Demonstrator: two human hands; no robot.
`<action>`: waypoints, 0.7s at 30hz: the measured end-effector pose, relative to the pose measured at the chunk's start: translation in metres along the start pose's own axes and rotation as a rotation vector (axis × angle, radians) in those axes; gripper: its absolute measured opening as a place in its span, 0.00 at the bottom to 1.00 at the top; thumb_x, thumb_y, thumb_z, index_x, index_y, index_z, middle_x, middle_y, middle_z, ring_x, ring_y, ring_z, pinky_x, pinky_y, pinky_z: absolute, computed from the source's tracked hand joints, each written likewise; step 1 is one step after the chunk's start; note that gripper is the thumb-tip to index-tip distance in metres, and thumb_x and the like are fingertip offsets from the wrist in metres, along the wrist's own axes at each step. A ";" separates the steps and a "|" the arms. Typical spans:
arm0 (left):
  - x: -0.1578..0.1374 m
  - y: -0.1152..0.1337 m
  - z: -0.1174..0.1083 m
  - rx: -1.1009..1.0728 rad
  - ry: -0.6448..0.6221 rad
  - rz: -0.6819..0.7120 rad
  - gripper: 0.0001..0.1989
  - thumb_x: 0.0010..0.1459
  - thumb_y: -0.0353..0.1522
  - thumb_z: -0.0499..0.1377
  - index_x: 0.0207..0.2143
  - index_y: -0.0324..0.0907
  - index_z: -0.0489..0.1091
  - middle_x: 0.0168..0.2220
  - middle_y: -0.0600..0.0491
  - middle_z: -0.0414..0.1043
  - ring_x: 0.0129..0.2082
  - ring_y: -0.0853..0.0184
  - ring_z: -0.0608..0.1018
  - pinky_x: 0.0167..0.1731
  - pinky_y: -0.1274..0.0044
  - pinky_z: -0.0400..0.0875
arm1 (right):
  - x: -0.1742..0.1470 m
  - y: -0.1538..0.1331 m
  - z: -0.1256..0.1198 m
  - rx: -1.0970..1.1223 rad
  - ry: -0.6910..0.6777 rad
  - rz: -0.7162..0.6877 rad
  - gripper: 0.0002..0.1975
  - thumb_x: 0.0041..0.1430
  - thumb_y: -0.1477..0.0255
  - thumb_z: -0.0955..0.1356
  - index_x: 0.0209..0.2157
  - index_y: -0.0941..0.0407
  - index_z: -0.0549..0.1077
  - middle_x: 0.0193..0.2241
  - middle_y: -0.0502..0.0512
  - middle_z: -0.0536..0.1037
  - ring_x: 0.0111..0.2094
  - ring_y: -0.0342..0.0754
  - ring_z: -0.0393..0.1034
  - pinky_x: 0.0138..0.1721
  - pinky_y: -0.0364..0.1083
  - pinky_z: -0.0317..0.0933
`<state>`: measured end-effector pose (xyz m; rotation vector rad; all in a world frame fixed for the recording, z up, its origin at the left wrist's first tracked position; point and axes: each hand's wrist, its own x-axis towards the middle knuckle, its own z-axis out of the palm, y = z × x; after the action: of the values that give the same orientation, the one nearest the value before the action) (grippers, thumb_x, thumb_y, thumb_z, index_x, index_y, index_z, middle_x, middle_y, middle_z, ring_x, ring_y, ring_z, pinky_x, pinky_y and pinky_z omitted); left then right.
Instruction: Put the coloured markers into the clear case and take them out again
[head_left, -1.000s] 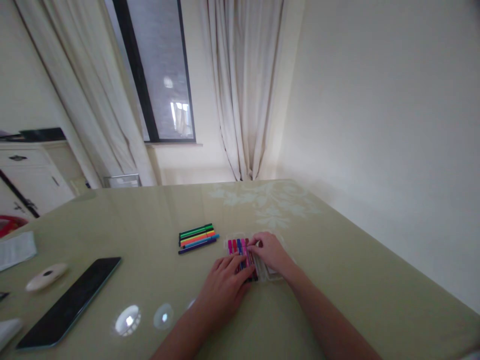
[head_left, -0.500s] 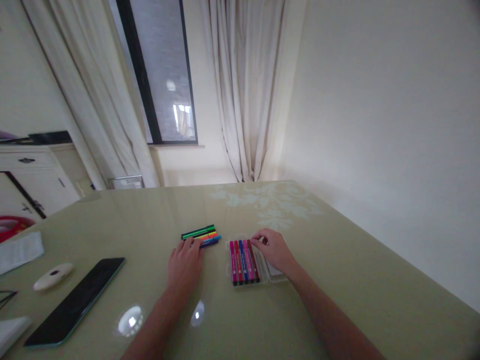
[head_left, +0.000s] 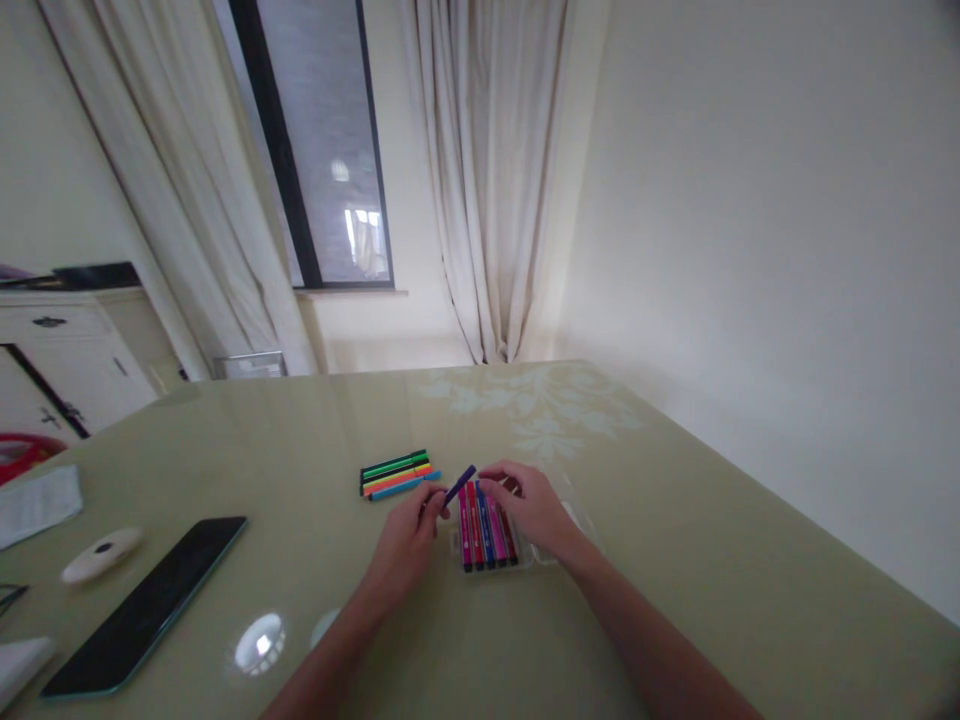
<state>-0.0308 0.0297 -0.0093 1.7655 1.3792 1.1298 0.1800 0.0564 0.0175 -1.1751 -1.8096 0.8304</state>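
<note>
A dark blue marker pen (head_left: pixel 460 483) is pinched in my left hand (head_left: pixel 409 530), tilted with its far end up to the right. Close to that end is my right hand (head_left: pixel 529 505), thumb and fingers a little apart with nothing between them. Below both hands lies a clear plastic case (head_left: pixel 456 545) holding a row of pink, red, blue and dark red markers (head_left: pixel 487 540). My right hand covers part of the case and its opened lid (head_left: pixel 585 510). Left of the case, several loose markers (head_left: pixel 397 473) in green, yellow, orange and light blue lie side by side.
A black phone-like slab (head_left: pixel 146 605) lies at the left of the glossy table (head_left: pixel 675 600). Around it are a white oval object (head_left: pixel 101 556), a white cloth or paper (head_left: pixel 37 505) and a white item at the edge (head_left: pixel 22 665). A wall borders the right side.
My left hand has lifted the dark blue marker from the loose group and carried it right, to the case. My right hand has shifted slightly left, towards the marker.
</note>
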 end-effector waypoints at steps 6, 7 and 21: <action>-0.010 0.018 0.014 -0.133 -0.040 -0.013 0.20 0.68 0.46 0.51 0.39 0.41 0.73 0.28 0.54 0.73 0.26 0.66 0.73 0.28 0.76 0.66 | 0.000 -0.008 0.008 0.342 -0.008 0.067 0.19 0.60 0.53 0.69 0.32 0.56 0.76 0.26 0.50 0.76 0.29 0.46 0.70 0.32 0.43 0.63; -0.010 0.019 0.014 -0.152 -0.058 -0.014 0.19 0.67 0.46 0.52 0.40 0.41 0.73 0.30 0.54 0.74 0.27 0.66 0.73 0.29 0.76 0.67 | 0.001 -0.008 0.007 0.390 0.023 0.091 0.20 0.59 0.52 0.70 0.32 0.56 0.75 0.26 0.50 0.76 0.29 0.46 0.70 0.32 0.43 0.63; -0.021 0.025 0.022 0.041 -0.131 0.097 0.25 0.72 0.46 0.44 0.40 0.42 0.76 0.36 0.49 0.79 0.36 0.61 0.78 0.38 0.72 0.72 | 0.006 -0.005 -0.002 0.631 0.110 0.160 0.22 0.50 0.53 0.76 0.37 0.56 0.78 0.31 0.54 0.81 0.32 0.48 0.75 0.36 0.45 0.67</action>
<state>-0.0019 0.0032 -0.0031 1.9182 1.2597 1.0225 0.1780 0.0599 0.0244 -0.9253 -1.2307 1.2830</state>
